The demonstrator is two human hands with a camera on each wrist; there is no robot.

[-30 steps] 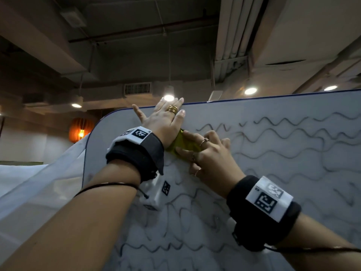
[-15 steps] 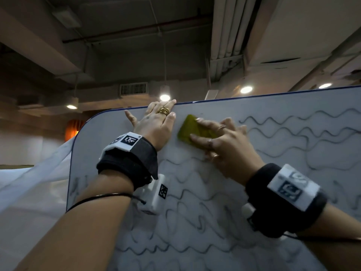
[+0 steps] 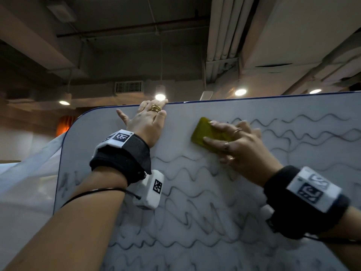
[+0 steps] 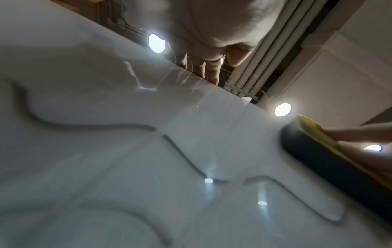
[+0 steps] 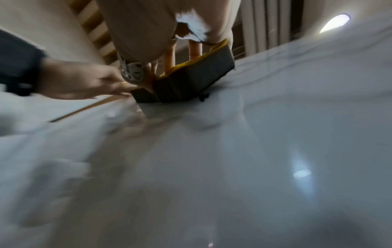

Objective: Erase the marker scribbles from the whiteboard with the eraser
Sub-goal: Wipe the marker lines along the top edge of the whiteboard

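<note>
Whiteboard (image 3: 254,192) under ceiling lights (image 3: 160,96): right hand (image 3: 240,149) grips eraser (image 3: 207,133), left hand (image 3: 146,124) lies flat.

Bare forearms, no sleeves. Left wrist: black fabric band (image 3: 125,161) with white tag bearing black square code; white camera housing (image 3: 149,189) below, coded marker on side; thin black cord (image 3: 97,192) around forearm. Stacked gold ring (image 3: 155,108) on left hand (image 3: 145,124). Right wrist: matching black band (image 3: 304,202), white coded tag. Thin rings on right hand (image 3: 244,149).
</note>
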